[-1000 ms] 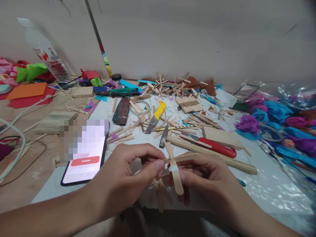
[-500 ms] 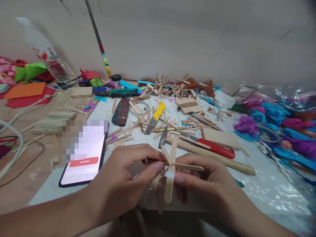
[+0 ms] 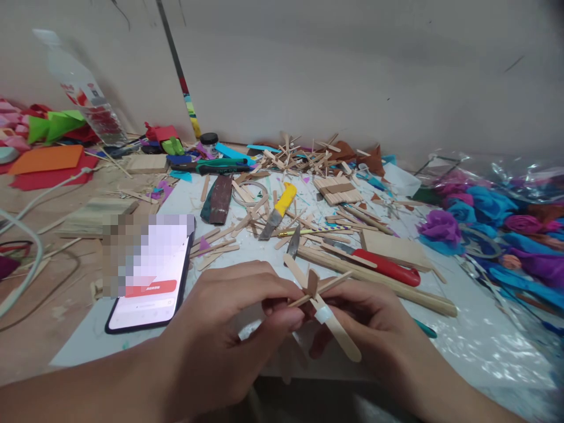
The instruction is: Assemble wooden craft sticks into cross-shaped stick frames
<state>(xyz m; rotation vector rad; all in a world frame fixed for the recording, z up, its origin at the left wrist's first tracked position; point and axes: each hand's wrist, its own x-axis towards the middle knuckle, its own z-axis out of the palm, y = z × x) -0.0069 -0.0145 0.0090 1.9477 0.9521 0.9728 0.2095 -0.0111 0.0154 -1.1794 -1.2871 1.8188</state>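
Two bare hands meet over the near edge of a white work surface (image 3: 88,348), working on a craft-stick assembly (image 3: 341,338), which is held up between them, a little above that edge. The left hand (image 3: 235,329) has its thumb and index finger drawn to a narrow pinch at the assembly's left side, close to where the sticks cross; its other fingers are mostly hidden. The right hand (image 3: 372,320) grips from the other side, thumb and fingers closed about the sticks, though exactly where each fingertip presses cannot be told. A white tape band (image 3: 324,314) wraps the stick that slants down to the right, while other sticks fan out above it. Just beyond the hands lies a wooden-handled hammer (image 3: 423,295), with a red-handled knife (image 3: 390,269) beside its handle. Farther back are a yellow utility knife (image 3: 282,205), a striped pencil (image 3: 308,231), a bundle of craft sticks (image 3: 350,194) and a loose stick pile (image 3: 291,161). A lit smartphone (image 3: 150,308) lies left of the left hand, and a purple paper flower (image 3: 438,226) sits off to the right.
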